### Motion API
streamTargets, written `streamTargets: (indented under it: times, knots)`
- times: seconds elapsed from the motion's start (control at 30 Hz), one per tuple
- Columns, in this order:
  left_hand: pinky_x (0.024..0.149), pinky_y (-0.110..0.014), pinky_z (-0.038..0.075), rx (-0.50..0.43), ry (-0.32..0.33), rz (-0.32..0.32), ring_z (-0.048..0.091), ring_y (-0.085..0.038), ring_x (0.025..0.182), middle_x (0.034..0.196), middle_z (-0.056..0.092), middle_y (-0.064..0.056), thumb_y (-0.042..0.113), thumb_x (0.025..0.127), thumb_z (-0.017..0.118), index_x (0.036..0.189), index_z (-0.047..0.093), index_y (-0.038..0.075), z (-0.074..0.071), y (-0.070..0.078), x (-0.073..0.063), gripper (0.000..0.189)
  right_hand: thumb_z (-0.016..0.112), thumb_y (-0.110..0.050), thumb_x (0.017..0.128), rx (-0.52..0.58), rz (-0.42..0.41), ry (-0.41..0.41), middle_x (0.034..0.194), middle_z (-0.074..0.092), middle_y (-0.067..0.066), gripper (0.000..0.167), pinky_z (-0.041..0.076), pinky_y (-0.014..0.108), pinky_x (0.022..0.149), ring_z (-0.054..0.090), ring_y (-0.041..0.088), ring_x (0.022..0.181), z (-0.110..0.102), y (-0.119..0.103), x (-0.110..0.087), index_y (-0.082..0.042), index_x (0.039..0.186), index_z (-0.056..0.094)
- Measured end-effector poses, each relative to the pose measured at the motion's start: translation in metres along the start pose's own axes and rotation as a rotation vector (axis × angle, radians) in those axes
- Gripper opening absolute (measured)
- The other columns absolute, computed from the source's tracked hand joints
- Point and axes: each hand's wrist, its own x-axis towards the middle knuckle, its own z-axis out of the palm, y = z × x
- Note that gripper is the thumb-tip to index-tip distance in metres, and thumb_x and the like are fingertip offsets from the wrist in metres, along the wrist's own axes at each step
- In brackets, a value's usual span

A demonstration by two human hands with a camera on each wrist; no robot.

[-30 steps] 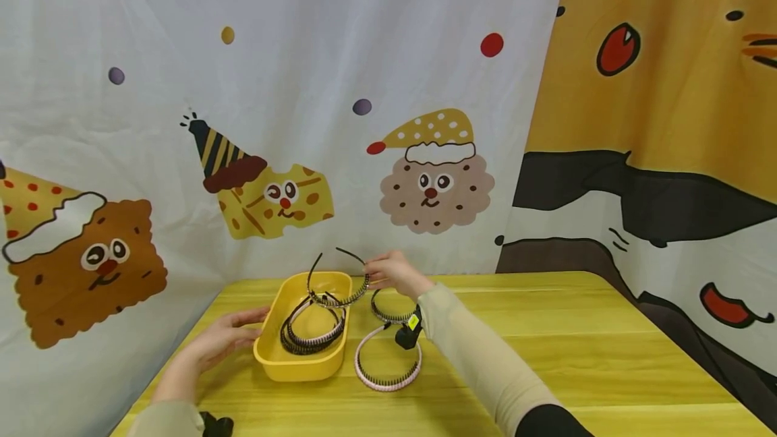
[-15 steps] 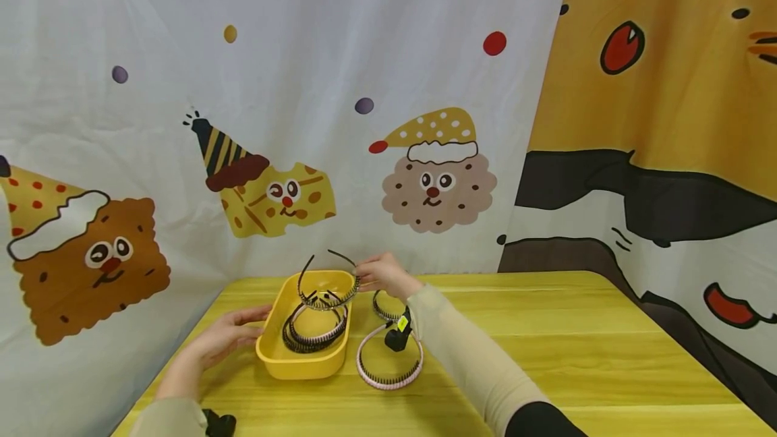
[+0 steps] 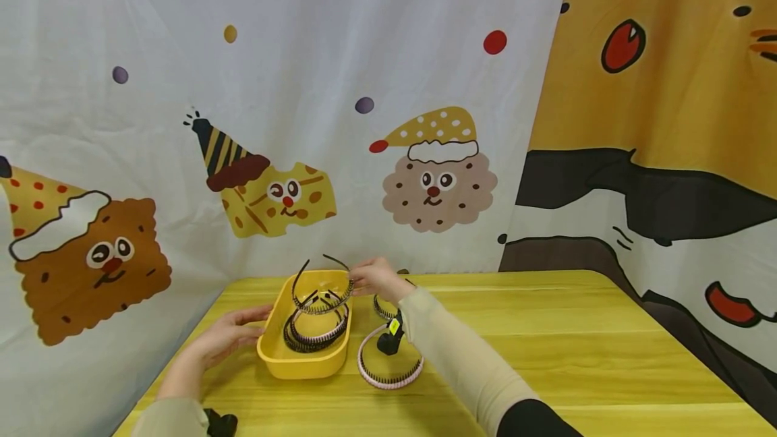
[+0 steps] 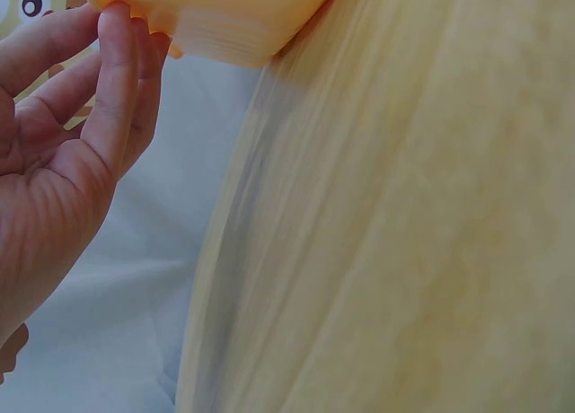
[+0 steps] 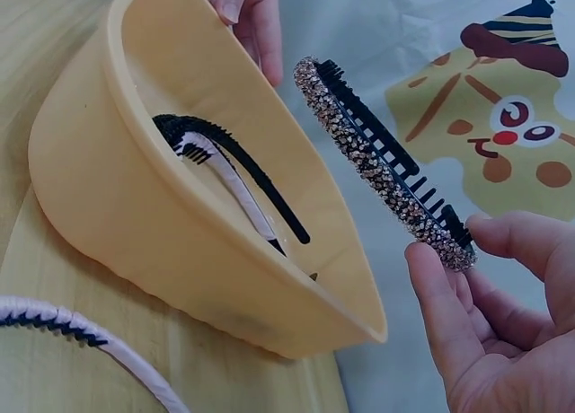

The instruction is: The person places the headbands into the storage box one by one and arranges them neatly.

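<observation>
Now the right hand [image 3: 379,278] is pinching a glittery, black-toothed headband [image 5: 382,166]. Loosely extended, the left hand [image 3: 226,337] is touching an oblong yellow plastic tub [image 3: 303,369].

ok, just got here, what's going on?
A person's right hand pinches a glittery headband, held up at the yellow tub and not yet set down. The left hand touches the tub's side. Several headbands already lie in the tub. On the table beside it are a pink headband and another headband, partly hidden by the right arm.
</observation>
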Motion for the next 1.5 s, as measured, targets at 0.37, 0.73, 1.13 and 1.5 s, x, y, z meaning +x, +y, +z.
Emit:
streamTargets:
  times: [0.37, 0.73, 1.13, 1.5]
  knots:
    - [0.092, -0.034, 0.05, 0.008, 0.017, -0.005, 0.056, -0.021, 0.116, 0.147, 0.026, -0.037, 0.009, 0.097, 0.057, 0.148, 0.022, -0.012, -0.002, -0.004, 0.001, 0.065, 0.064, 0.0, 0.089, 0.034, 0.02, 0.007, 0.104, 0.063, 0.019, 0.033, 0.058, 0.036, 0.074, 0.06, 0.015, 0.068, 0.009, 0.005, 0.001, 0.017, 0.117, 0.06]
    - [0.092, -0.034, 0.05, 0.001, -0.001, 0.021, 0.057, -0.022, 0.115, 0.145, 0.029, -0.037, 0.006, 0.098, 0.055, 0.147, 0.021, -0.014, -0.003, -0.003, 0.001, 0.063, 0.064, 0.002, 0.087, 0.034, 0.033, 0.022, 0.077, 0.061, 0.009, 0.019, 0.058, 0.037, 0.073, 0.058, 0.011, 0.058, 0.015, 0.007, -0.001, 0.014, 0.102, 0.066]
    - [0.091, -0.032, 0.05, -0.002, 0.0, 0.011, 0.058, -0.015, 0.112, 0.148, 0.025, -0.037, 0.006, 0.098, 0.055, 0.147, 0.022, -0.013, -0.001, -0.005, 0.002, 0.063, 0.063, 0.002, 0.088, 0.015, 0.045, 0.012, 0.066, 0.057, 0.005, 0.023, 0.057, 0.04, 0.076, 0.056, 0.01, 0.054, 0.02, 0.011, -0.002, 0.02, 0.103, 0.064]
    - [0.09, -0.033, 0.051, -0.006, 0.008, -0.001, 0.058, -0.018, 0.113, 0.147, 0.026, -0.036, 0.007, 0.098, 0.056, 0.148, 0.022, -0.013, -0.001, -0.003, 0.001, 0.064, 0.06, 0.006, 0.086, 0.008, 0.063, 0.02, 0.058, 0.054, 0.005, 0.017, 0.058, 0.038, 0.07, 0.054, 0.011, 0.051, 0.024, 0.012, -0.003, 0.02, 0.096, 0.063]
